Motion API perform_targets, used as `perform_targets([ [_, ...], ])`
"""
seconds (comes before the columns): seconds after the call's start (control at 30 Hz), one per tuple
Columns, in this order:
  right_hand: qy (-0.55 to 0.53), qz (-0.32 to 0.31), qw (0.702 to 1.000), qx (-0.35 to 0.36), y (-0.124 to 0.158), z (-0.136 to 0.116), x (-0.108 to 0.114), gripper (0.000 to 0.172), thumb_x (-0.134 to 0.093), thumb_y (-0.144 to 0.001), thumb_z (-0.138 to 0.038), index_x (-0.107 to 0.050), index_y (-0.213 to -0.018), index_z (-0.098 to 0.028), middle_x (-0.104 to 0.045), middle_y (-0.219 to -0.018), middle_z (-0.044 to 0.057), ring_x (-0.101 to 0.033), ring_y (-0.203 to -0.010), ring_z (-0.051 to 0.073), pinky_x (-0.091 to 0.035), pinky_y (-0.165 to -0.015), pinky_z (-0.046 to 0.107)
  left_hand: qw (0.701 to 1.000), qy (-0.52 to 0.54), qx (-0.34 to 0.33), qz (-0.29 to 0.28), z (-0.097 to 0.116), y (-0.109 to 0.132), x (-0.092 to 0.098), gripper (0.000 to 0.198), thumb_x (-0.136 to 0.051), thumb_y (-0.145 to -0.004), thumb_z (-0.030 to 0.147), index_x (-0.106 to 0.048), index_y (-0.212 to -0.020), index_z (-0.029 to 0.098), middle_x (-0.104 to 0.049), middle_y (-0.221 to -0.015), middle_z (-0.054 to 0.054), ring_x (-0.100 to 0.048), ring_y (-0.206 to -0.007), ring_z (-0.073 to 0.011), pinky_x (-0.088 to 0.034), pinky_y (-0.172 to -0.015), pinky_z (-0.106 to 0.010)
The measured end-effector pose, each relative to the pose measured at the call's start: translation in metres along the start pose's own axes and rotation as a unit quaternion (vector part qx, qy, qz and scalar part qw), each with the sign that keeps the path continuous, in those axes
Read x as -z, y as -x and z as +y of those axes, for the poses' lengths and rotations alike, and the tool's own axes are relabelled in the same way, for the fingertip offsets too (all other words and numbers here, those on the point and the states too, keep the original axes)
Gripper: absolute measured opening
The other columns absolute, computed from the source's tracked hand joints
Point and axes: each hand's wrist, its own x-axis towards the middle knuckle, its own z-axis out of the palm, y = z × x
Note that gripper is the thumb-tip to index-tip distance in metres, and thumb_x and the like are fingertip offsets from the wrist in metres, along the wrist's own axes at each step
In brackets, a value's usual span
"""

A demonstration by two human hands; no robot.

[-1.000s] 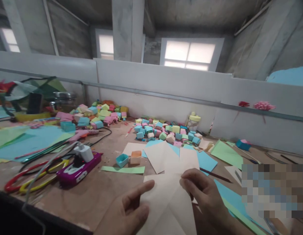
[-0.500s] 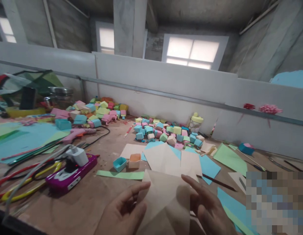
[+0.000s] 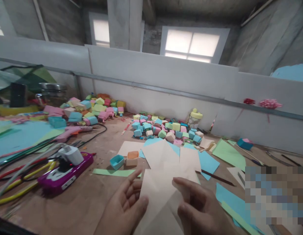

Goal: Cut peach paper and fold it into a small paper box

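Note:
A cream sheet of paper [image 3: 157, 199] with faint fold creases stands between my hands at the front of the table. My left hand [image 3: 125, 204] has its thumb on the sheet's left edge, the index finger stretched out and the other fingers curled beside the paper. On the other side, my right hand [image 3: 201, 204] grips the right edge between thumb and fingers, where the paper bends over. Just beyond lie more cream sheets [image 3: 162, 155] and a blue sheet [image 3: 208, 164]. A small blue paper box [image 3: 117, 162] and an orange-lined cream box [image 3: 132, 158] sit behind a green paper strip [image 3: 114, 172].
A purple power strip [image 3: 65, 176] with a white plug and cables lies left. Small folded paper boxes [image 3: 166, 127] are heaped along the back, beside a yellow-lidded jar [image 3: 195, 118]. A dark stick [image 3: 218, 178] and green sheet [image 3: 228, 153] lie right. A pixelated patch covers the lower right.
My right hand has moved left and its fingers have come in over the sheet's right edge, bending it. The left index finger has shifted up and left. The whole view has shifted slightly.

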Motion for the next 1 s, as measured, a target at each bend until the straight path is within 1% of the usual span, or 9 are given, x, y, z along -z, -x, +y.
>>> perform_targets([
  [0.1,0.046,-0.047,0.998,0.011,0.000,0.000,0.006,0.058,-0.073,-0.072,-0.046,-0.061,-0.122,-0.021,-0.064,-0.123,0.010,-0.056,-0.115,0.028,-0.043,-0.094,0.035,0.999,0.035,0.031,-0.020,0.002,-0.002,0.000,0.090,-0.086,-0.056,0.035,-0.039,-0.132,0.022,-0.072,-0.101,-0.011,-0.068,-0.094,-0.0303,-0.054,-0.078,-0.039],
  [0.23,0.067,-0.085,0.994,-0.004,0.002,-0.003,0.007,0.053,-0.071,-0.076,-0.042,-0.058,-0.124,-0.024,-0.062,-0.126,0.008,-0.053,-0.119,0.026,-0.042,-0.096,0.034,0.993,0.073,0.080,-0.056,0.000,0.002,-0.002,0.068,-0.083,-0.061,0.035,-0.054,-0.120,0.019,-0.071,-0.102,-0.014,-0.069,-0.088,-0.0313,-0.054,-0.076,-0.041],
  [0.37,-0.050,-0.079,0.996,0.004,0.004,-0.010,0.000,0.083,-0.075,-0.071,-0.047,-0.037,-0.141,-0.025,-0.067,-0.093,0.004,-0.063,-0.089,0.020,-0.046,-0.078,0.031,0.984,0.084,0.138,-0.069,-0.001,0.006,-0.002,0.052,-0.085,-0.059,0.036,-0.066,-0.102,0.015,-0.073,-0.089,-0.013,-0.070,-0.076,-0.0299,-0.055,-0.068,-0.040],
  [0.5,-0.100,-0.063,0.993,0.014,0.003,-0.012,-0.007,0.114,-0.084,-0.060,-0.041,-0.014,-0.148,-0.026,-0.065,-0.087,0.000,-0.063,-0.082,0.018,-0.045,-0.071,0.027,0.990,0.073,0.116,-0.045,0.005,0.003,0.002,0.049,-0.086,-0.056,0.040,-0.067,-0.096,0.019,-0.074,-0.083,-0.007,-0.069,-0.070,-0.0245,-0.055,-0.066,-0.035],
  [0.57,-0.070,-0.060,0.996,-0.010,0.002,-0.010,-0.008,0.089,-0.082,-0.062,-0.036,-0.039,-0.138,-0.022,-0.065,-0.082,0.000,-0.062,-0.076,0.017,-0.045,-0.070,0.028,0.992,0.060,0.105,-0.029,0.008,0.001,0.005,0.049,-0.086,-0.055,0.042,-0.067,-0.095,0.021,-0.073,-0.078,-0.004,-0.068,-0.066,-0.0221,-0.054,-0.062,-0.032],
  [0.67,-0.004,-0.057,0.997,-0.060,0.001,-0.006,-0.008,0.035,-0.074,-0.068,-0.037,-0.066,-0.092,-0.014,-0.060,-0.070,0.000,-0.056,-0.065,0.015,-0.043,-0.060,0.025,0.995,0.044,0.091,-0.015,0.010,0.000,0.009,0.043,-0.086,-0.058,0.040,-0.066,-0.091,0.022,-0.071,-0.071,-0.001,-0.066,-0.062,-0.0176,-0.053,-0.061,-0.027],
  [0.83,0.027,-0.037,0.999,0.007,0.001,-0.002,-0.005,0.028,-0.067,-0.074,-0.041,-0.069,-0.087,-0.017,-0.061,-0.073,0.002,-0.055,-0.070,0.014,-0.042,-0.064,0.024,0.996,0.055,0.062,-0.033,0.012,-0.004,0.010,0.035,-0.087,-0.056,0.031,-0.056,-0.067,0.020,-0.067,-0.065,0.002,-0.063,-0.058,-0.0155,-0.049,-0.055,-0.023],
  [0.93,0.069,-0.022,0.996,0.058,0.000,0.000,0.002,0.022,-0.061,-0.081,-0.035,-0.072,-0.096,-0.023,-0.064,-0.079,0.003,-0.059,-0.074,0.016,-0.045,-0.064,0.025,0.997,0.055,0.050,-0.024,0.011,-0.009,0.008,0.033,-0.085,-0.060,0.033,-0.060,-0.080,0.022,-0.067,-0.071,0.003,-0.062,-0.059,-0.0127,-0.048,-0.056,-0.021],
  [1.0,0.118,-0.054,0.977,0.167,-0.001,0.003,0.008,0.024,-0.060,-0.082,-0.029,-0.072,-0.104,-0.028,-0.061,-0.083,0.003,-0.060,-0.075,0.016,-0.046,-0.064,0.025,0.997,0.061,0.051,-0.017,0.007,-0.011,0.005,0.040,-0.081,-0.065,0.041,-0.061,-0.094,0.023,-0.066,-0.070,0.002,-0.062,-0.058,-0.0126,-0.048,-0.056,-0.022],
])
